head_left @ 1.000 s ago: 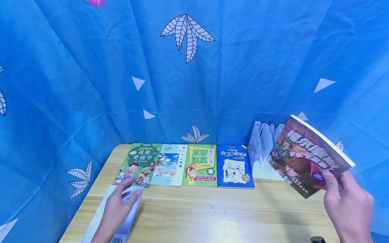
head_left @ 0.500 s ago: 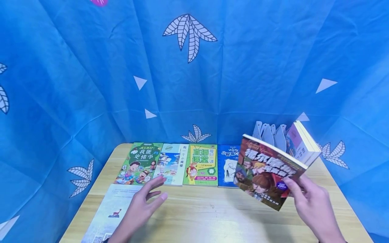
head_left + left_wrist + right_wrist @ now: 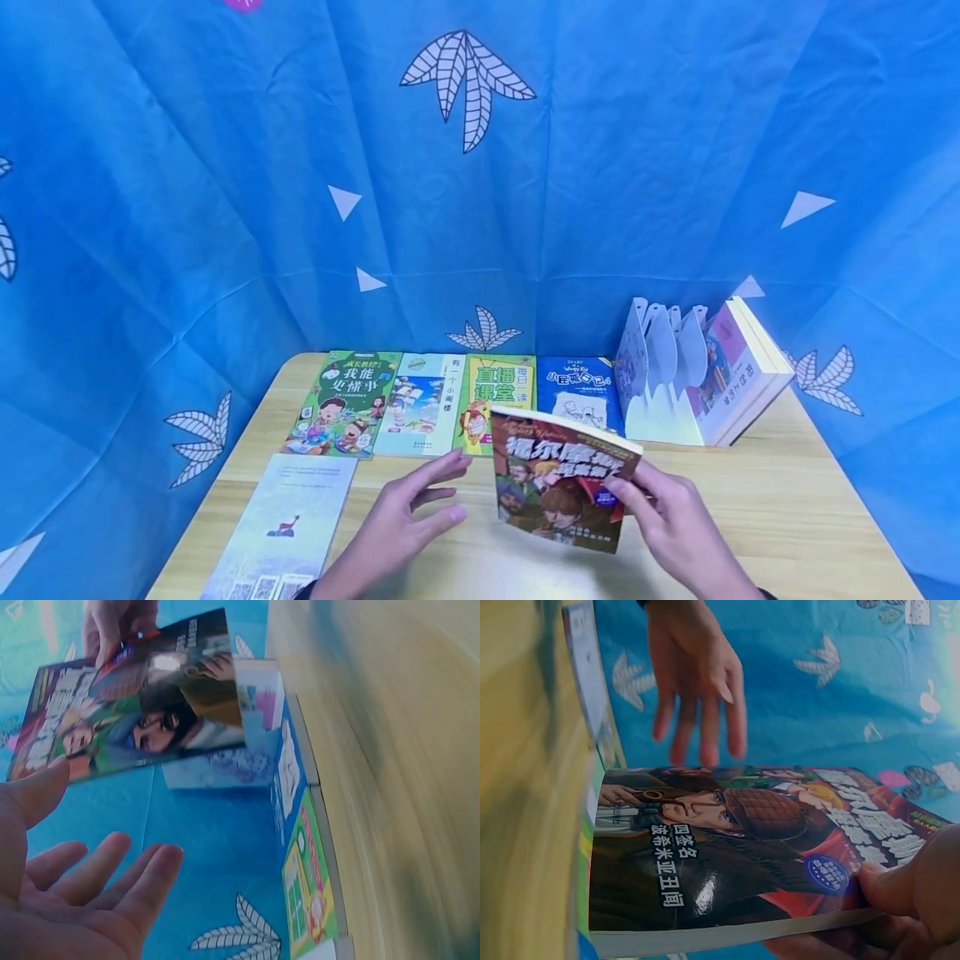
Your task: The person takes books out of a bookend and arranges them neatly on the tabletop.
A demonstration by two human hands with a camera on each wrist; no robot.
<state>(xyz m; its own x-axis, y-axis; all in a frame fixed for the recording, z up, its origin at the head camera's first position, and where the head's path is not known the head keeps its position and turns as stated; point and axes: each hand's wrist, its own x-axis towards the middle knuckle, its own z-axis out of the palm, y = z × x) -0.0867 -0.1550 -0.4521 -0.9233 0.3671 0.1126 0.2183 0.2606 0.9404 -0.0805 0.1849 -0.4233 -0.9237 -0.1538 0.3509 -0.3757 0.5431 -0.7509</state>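
Observation:
My right hand [image 3: 678, 521] grips a dark brown paperback book [image 3: 558, 487] by its right side, thumb on the illustrated cover. The book is held tilted above the middle of the table, and the right wrist view shows its cover [image 3: 727, 847] and page edges. Just left of it, my left hand [image 3: 405, 521] is spread with relaxed fingers, apart from the book and holding nothing. In the left wrist view the left fingers [image 3: 120, 877] point toward the book [image 3: 142, 705] without touching it. Behind the held book lie a yellow-green book [image 3: 498, 379] and a blue book [image 3: 577, 387], both partly covered.
A green book [image 3: 348, 400] and a light blue book [image 3: 416, 408] lie along the back of the wooden table [image 3: 795, 517]. At front left rests a pale book [image 3: 288, 525]. A white bookend rack [image 3: 660, 367] stands back right, with upright books [image 3: 746, 375] at its right end.
My right hand has carried the brown book leftward from the right side to the table's middle. The left hand has moved right, off the pale book and toward the brown one.

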